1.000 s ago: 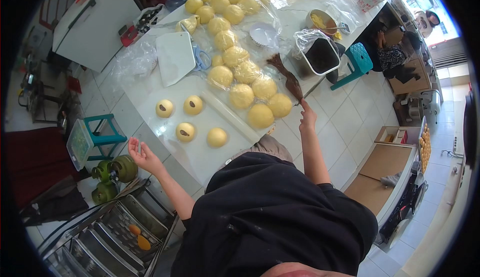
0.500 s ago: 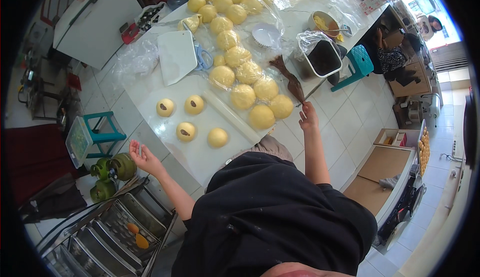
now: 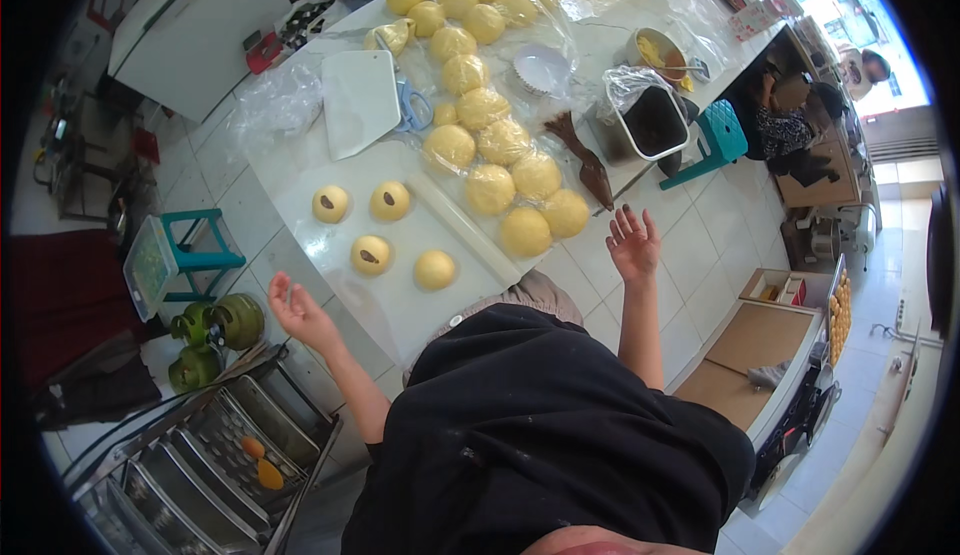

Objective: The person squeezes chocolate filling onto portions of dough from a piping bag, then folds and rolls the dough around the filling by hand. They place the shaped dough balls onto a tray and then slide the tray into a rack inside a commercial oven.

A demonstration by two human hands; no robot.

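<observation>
On white table (image 3: 300, 180): four small dough rounds (image 3: 371, 254), three chocolate-dotted; both hands, left (image 3: 296, 307) and right (image 3: 634, 245), apart, spread, holding nothing

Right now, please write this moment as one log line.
left hand: open, empty, beside table edge | right hand: open, empty, near piping bag | four dough balls on table

You stand over a long white counter (image 3: 300, 180) on a floor of pale square tiles (image 3: 705, 245). At your left sit a teal stool (image 3: 205, 245), green gas cylinders (image 3: 215, 325) and a metal tray rack (image 3: 190, 465). A white cabinet (image 3: 195, 30) stands beyond. At your right are a second teal stool (image 3: 715, 140) and a brown-topped cabinet (image 3: 755, 355); daylight enters far right.
</observation>
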